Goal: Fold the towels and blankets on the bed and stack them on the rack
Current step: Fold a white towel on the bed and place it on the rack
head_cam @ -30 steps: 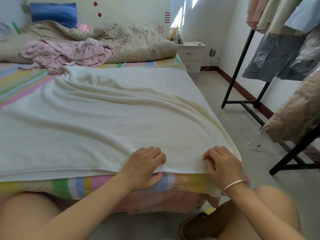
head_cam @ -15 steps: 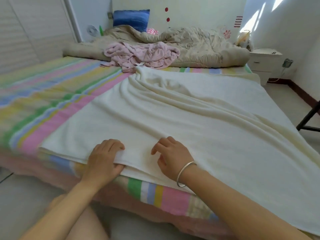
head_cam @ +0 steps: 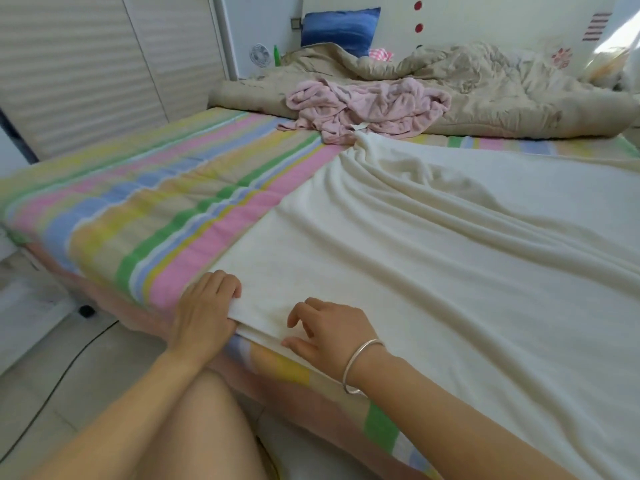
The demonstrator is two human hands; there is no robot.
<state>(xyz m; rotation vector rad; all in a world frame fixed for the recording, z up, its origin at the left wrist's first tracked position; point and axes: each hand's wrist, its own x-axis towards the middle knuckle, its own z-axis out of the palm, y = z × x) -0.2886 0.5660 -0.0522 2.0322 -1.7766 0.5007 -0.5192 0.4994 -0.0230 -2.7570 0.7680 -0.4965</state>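
Observation:
A large cream blanket (head_cam: 450, 244) lies spread over the right half of the bed, wrinkled toward its far corner. My left hand (head_cam: 204, 313) grips its near left corner at the bed's front edge, fingers on top and thumb under the doubled layers. My right hand (head_cam: 329, 327), with a silver bangle on the wrist, sits just to the right on the same edge, its fingers curled with the tips on the fabric and the thumb along the hem. A crumpled pink towel (head_cam: 370, 105) lies farther back near the head of the bed.
The bed has a pastel striped sheet (head_cam: 149, 216). A beige quilt (head_cam: 485, 98) is bunched along the head, with a blue pillow (head_cam: 341, 29) behind it. A slatted wardrobe door (head_cam: 86, 64) stands at left. A black cable (head_cam: 62, 372) runs over the floor.
My view has swung left along the bed's front edge. Both hands have slid left along the blanket's hem, from its right corner to its left corner. The clothes rack has left the view.

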